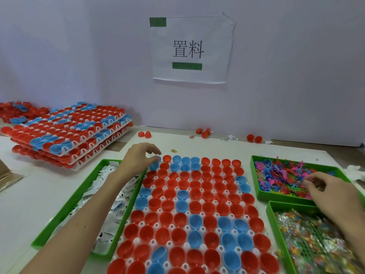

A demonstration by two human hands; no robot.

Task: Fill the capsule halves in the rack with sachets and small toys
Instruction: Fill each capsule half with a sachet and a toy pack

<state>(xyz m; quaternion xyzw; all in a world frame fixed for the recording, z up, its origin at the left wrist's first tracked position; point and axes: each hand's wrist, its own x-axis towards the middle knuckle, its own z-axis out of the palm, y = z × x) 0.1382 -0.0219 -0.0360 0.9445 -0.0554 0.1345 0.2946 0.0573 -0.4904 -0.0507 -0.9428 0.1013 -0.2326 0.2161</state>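
Rack [145, 209]: white, lower centre of frame, flat on the table [39, 194]. It is packed with open capsule halves [167, 204], mostly red with some blue, mouths up. Its near edge is cut off by the bottom of the frame. The contents of the cups are hard to make out, and most look bare.

Left hand [138, 157]: reaches over the rack's upper left corner. Thumb and forefinger are drawn to a narrow pinch just above a blue half. Cannot tell whether anything sits between them.

Right hand [331, 190]: at right of frame, fingers curled down into the small toys [280, 175]. The fingertips are blurred and buried in the pile, so cannot tell whether they grip a toy.

Green tray [65, 212]: left of the rack and touching it, holding white sachets [118, 214]. The left forearm crosses and hides part of it.

Second green tray [254, 180]: right of the rack, holding the pink, blue and red toys.

Third green tray [271, 224]: lower right, cut off by the frame edge, holding clear packets [312, 240] of coloured bits that are too blurred to name.

Stack of racks [75, 133]: upper left, loaded with capsule halves, several layers deep.

Loose red halves [205, 133] lie along the foot of the wall. A paper sign [189, 50] with two printed characters hangs above them.
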